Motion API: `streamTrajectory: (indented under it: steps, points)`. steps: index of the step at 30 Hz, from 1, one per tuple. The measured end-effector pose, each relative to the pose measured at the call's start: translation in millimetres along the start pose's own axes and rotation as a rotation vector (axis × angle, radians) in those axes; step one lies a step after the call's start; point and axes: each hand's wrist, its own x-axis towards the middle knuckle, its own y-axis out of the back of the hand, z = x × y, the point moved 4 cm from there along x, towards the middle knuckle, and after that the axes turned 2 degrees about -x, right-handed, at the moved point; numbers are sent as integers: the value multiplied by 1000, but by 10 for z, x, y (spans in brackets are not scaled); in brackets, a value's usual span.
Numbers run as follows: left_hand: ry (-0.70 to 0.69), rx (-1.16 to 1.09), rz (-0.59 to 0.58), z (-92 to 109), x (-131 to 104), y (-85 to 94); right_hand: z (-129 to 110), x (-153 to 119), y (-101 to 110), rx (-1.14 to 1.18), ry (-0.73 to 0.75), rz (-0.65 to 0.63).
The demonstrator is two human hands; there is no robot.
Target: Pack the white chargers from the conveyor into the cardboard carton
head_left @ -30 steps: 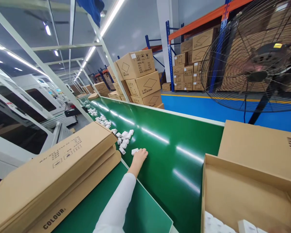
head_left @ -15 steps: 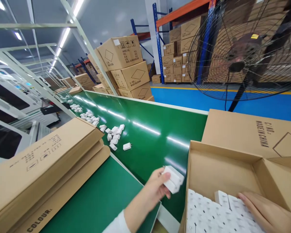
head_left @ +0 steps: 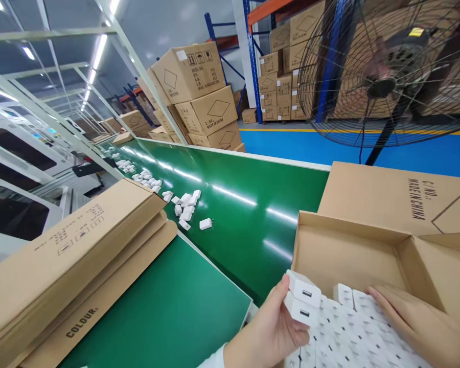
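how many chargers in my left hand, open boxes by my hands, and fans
white chargers in the left hand: 2
open cardboard box with the right hand in it: 1
black fan: 1
total: 4

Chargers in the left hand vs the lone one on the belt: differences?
The two held chargers are stacked and pinched in the left hand at the open box, USB ports facing the camera. The lone charger lies flat on the green belt, untouched, prongs pointing right; its port is not visible. The held ones look larger only because they are nearer. All are white, blocky wall chargers.
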Motion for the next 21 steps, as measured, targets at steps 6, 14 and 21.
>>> streamTrajectory:
  steps: [6, 14, 21]
  points:
    - [24, 85, -74, -26, -13, -118, -160, -17, 90, 35, 1, -238]
    - [-12, 147, -38, -91, 122, -165, -173, -60, 103, 83, 135, -118]
    - [-259, 1083, 3, 409, 385, -569, -244, -63, 180, 73, 119, -113]
